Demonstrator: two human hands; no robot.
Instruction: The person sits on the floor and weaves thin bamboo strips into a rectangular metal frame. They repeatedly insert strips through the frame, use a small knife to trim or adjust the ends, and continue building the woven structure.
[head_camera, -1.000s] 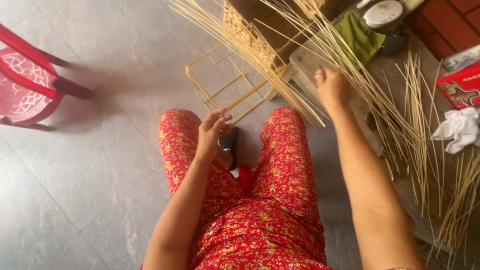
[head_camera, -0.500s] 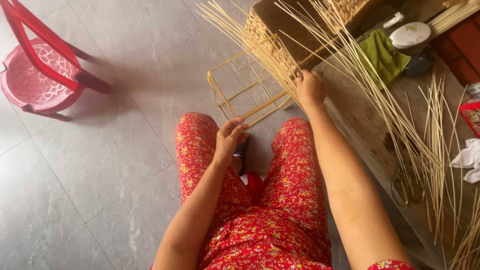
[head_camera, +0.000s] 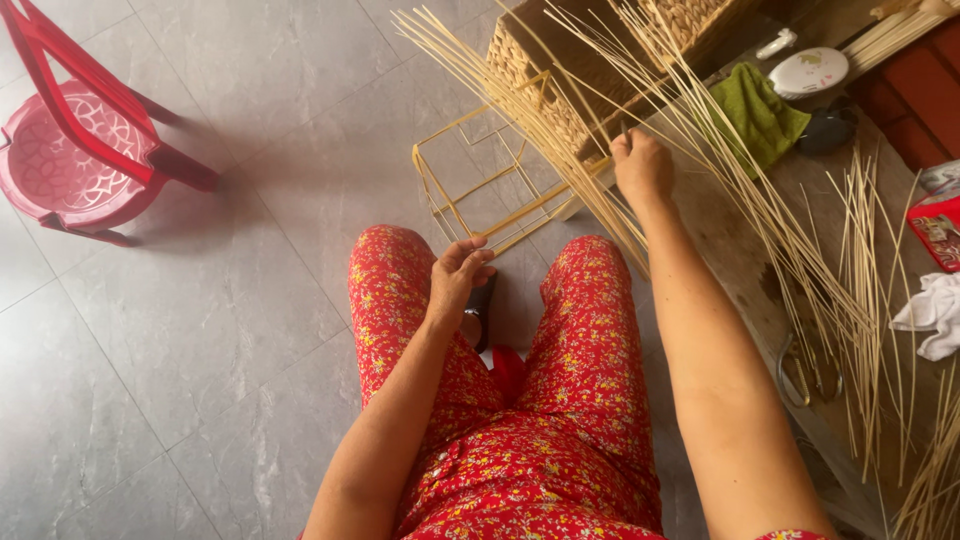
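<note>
Hidden or cut off: the far ends of the cane strips (head_camera: 560, 130) run out past the top edge; the half-woven basket (head_camera: 545, 85) is partly screened by them and cropped above; a small dark object (head_camera: 480, 310) between the knees sits mostly behind the left hand (head_camera: 455, 280), its kind unclear; red chair (head_camera: 75, 150) cropped at the left edge.

Right hand (head_camera: 640, 165) closed in a fist around one or more thin strips just beside the basket's corner; how many strips it grips cannot be made out.

Left hand loosely curled, fingers bent, resting on the left knee; whether it holds anything cannot be told.

Strips: long axis runs diagonally, upper left down to lower right, fanning from the basket across the floor.

Wire-like yellow frame (head_camera: 480, 185) lies on the tiles before the knees, touching the strips; green cloth (head_camera: 755, 115) to the right.
</note>
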